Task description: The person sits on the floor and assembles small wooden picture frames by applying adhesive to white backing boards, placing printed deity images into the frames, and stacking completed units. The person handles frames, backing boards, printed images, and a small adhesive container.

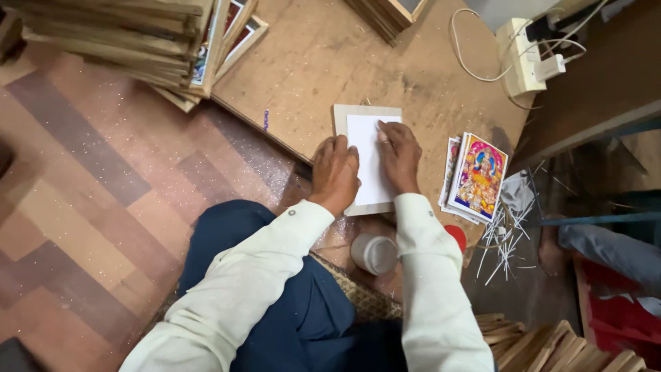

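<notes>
Seen from the head camera, both hands press down on a white sheet [368, 155] that lies on a small pale wooden board [342, 117], the board resting on a low brown table [310, 62] whose top is scuffed and dusty. The left hand [335, 172] lies flat over the sheet's left edge and the board's lower left part, fingers stretched out and close together, gripping nothing. The right hand [398, 157] rests on the sheet's right side, fingers extended towards its upper right corner, also flat and holding nothing. The sheet covers most of the board, leaving a strip of wood showing along the top and left.

Just right of the right hand, a small pile of colourful printed pictures [476, 176] sits near the table's edge, apart from the board. Below it lie scattered thin white strips [506, 238]. Between the person's forearms, lower than the table, stands a white plastic jar [374, 253], with a red lid [456, 236] just beside the right sleeve. Stacks of wooden frames [131, 41] fill the upper left corner, partly over the table's left end. A white power strip [520, 55] with cables sits at the table's far right. More wooden slats [544, 344] lie at the bottom right, on the floor
</notes>
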